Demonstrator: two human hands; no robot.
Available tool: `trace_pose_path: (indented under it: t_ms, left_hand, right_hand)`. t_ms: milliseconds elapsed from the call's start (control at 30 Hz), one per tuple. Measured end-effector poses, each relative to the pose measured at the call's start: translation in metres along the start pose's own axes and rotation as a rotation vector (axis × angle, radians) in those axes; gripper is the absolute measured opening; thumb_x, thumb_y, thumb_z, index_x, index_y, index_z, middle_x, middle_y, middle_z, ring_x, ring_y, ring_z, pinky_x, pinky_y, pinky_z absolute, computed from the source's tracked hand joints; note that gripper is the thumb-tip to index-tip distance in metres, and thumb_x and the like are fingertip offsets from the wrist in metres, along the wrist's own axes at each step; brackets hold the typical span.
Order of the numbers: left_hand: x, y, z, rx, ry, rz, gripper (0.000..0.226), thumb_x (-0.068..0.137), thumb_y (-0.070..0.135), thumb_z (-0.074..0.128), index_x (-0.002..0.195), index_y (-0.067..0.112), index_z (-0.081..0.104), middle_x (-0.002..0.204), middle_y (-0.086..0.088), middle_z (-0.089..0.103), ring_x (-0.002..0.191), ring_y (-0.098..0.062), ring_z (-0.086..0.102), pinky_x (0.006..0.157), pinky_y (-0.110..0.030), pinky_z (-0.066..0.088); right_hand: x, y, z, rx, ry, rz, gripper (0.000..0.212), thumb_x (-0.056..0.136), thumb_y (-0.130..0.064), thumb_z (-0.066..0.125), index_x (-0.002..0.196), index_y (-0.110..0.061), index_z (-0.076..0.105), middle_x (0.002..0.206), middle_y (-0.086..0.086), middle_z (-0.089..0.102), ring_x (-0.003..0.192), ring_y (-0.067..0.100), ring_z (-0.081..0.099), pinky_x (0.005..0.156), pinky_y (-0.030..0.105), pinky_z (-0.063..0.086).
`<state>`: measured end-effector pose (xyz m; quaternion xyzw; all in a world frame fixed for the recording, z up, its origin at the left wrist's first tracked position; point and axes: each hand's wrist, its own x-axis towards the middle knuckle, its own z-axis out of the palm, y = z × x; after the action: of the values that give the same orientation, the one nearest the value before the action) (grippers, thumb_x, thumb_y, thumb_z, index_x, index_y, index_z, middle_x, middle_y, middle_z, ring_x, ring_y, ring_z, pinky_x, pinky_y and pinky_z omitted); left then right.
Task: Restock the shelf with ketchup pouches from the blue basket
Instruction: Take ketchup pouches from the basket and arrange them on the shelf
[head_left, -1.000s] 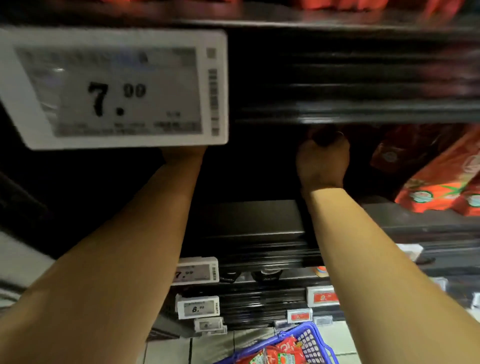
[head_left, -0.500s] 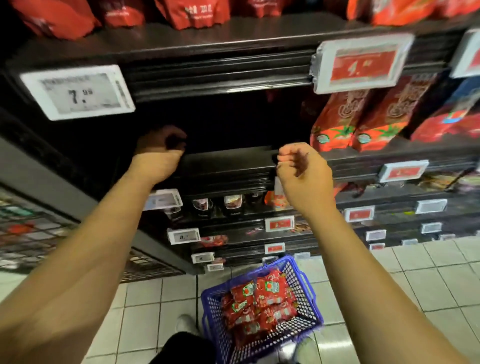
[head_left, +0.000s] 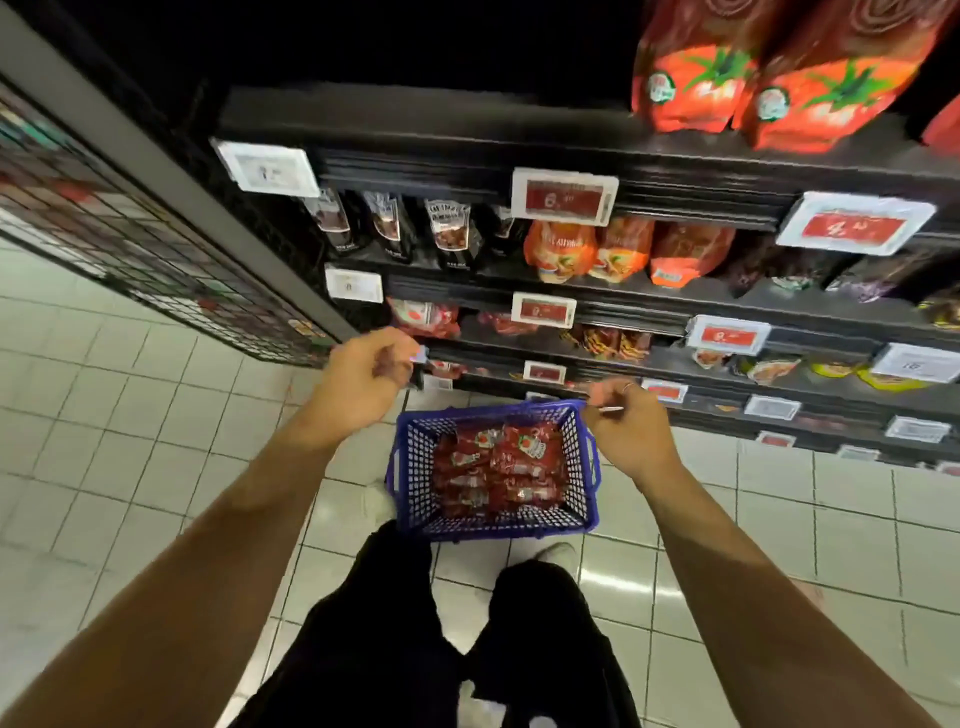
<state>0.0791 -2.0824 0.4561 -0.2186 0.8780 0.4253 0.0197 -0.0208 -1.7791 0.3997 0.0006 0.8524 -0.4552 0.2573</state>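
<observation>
A blue basket stands on the tiled floor in front of my legs, filled with several red ketchup pouches. My left hand hovers above and left of the basket, fingers loosely curled, holding nothing. My right hand hangs over the basket's right rim, fingers loosely curled and empty, a ring on one finger. The black shelf above has a dark bare stretch on its left; large red tomato pouches stand on its right.
Lower shelves carry dark sauce pouches, orange pouches and small red packs, with price tags along the edges. A wire mesh panel closes the shelf's left end. White floor tiles spread to the left.
Both hands have come out of the upper shelf and dropped to just above the basket. My view has tilted down from the shelf to the floor.
</observation>
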Motion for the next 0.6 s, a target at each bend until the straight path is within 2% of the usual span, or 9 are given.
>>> trace_pose_path:
  t_ms: [67,133,233,300,367,433,500,567,600]
  left_hand:
    - [-0.017,-0.022,0.028,-0.034,-0.147,-0.159,0.006,0.093,0.006,0.067,0.097,0.002,0.069,0.092,-0.008,0.067,0.081,-0.017,0.060,0.072,-0.021,0.049]
    - [-0.029,-0.048,0.050,-0.025,-0.248,-0.271,0.023,0.097,0.026,0.065,0.096,0.003,0.067,0.089,-0.009,0.063,0.075,-0.013,0.056,0.064,-0.020,0.046]
    - [-0.050,-0.089,0.072,0.171,-0.361,-0.458,0.017,0.099,0.027,0.058,0.105,0.016,0.068,0.104,-0.005,0.069,0.095,-0.021,0.064,0.080,-0.032,0.051]
    - [-0.063,-0.111,0.082,0.179,-0.422,-0.544,0.019,0.093,0.023,0.060,0.107,0.012,0.067,0.106,-0.011,0.070,0.099,-0.029,0.065,0.077,-0.034,0.050]
    - [-0.075,-0.127,0.086,0.187,-0.410,-0.592,0.019,0.090,0.020,0.061,0.103,0.008,0.068,0.104,-0.014,0.070,0.098,-0.032,0.065,0.071,-0.032,0.045]
    - [-0.086,-0.143,0.093,0.180,-0.382,-0.627,0.021,0.090,0.017,0.060,0.105,0.005,0.069,0.107,-0.017,0.070,0.099,-0.034,0.064,0.073,-0.033,0.047]
    - [-0.091,-0.155,0.101,0.146,-0.332,-0.651,0.025,0.093,0.016,0.057,0.112,0.005,0.067,0.116,-0.018,0.067,0.105,-0.035,0.063,0.079,-0.034,0.051]
    - [-0.096,-0.173,0.111,-0.004,-0.280,-0.708,0.030,0.099,0.015,0.050,0.124,0.004,0.063,0.129,-0.016,0.062,0.118,-0.033,0.059,0.091,-0.037,0.052]
    - [-0.102,-0.180,0.115,-0.010,-0.311,-0.714,0.032,0.102,0.015,0.047,0.128,0.004,0.061,0.133,-0.015,0.060,0.123,-0.032,0.057,0.096,-0.039,0.051]
  right_hand:
    - [0.000,0.029,0.011,-0.069,-0.054,0.102,0.003,0.085,-0.019,0.070,0.086,-0.021,0.068,0.089,-0.003,0.074,0.083,0.017,0.070,0.080,0.032,0.057]
    - [-0.001,0.049,0.022,-0.113,-0.099,0.179,0.005,0.084,-0.026,0.070,0.084,-0.022,0.068,0.087,-0.003,0.074,0.079,0.018,0.073,0.070,0.032,0.059]
    - [-0.003,0.066,0.039,-0.328,-0.170,0.220,0.019,0.086,-0.037,0.061,0.076,-0.020,0.061,0.089,0.004,0.072,0.077,0.022,0.070,0.070,0.034,0.058]
    - [-0.006,0.074,0.050,-0.421,-0.188,0.239,0.024,0.087,-0.038,0.056,0.073,-0.018,0.058,0.088,0.006,0.071,0.075,0.023,0.065,0.067,0.031,0.050]
    - [-0.009,0.078,0.059,-0.458,-0.210,0.267,0.021,0.090,-0.034,0.056,0.082,-0.016,0.062,0.092,0.008,0.071,0.080,0.026,0.066,0.071,0.035,0.053]
    - [-0.013,0.081,0.067,-0.465,-0.227,0.291,0.018,0.090,-0.028,0.057,0.092,-0.014,0.068,0.097,0.009,0.071,0.087,0.028,0.067,0.078,0.039,0.057]
    - [-0.013,0.083,0.075,-0.494,-0.231,0.295,0.021,0.089,-0.026,0.058,0.101,-0.013,0.070,0.102,0.009,0.071,0.089,0.027,0.067,0.081,0.038,0.056]
    - [-0.008,0.086,0.084,-0.499,-0.235,0.320,0.022,0.088,-0.026,0.058,0.101,-0.013,0.070,0.102,0.011,0.073,0.091,0.032,0.069,0.085,0.042,0.057]
    - [-0.006,0.090,0.089,-0.509,-0.247,0.329,0.021,0.088,-0.026,0.057,0.099,-0.015,0.070,0.102,0.012,0.074,0.093,0.034,0.069,0.086,0.042,0.056]
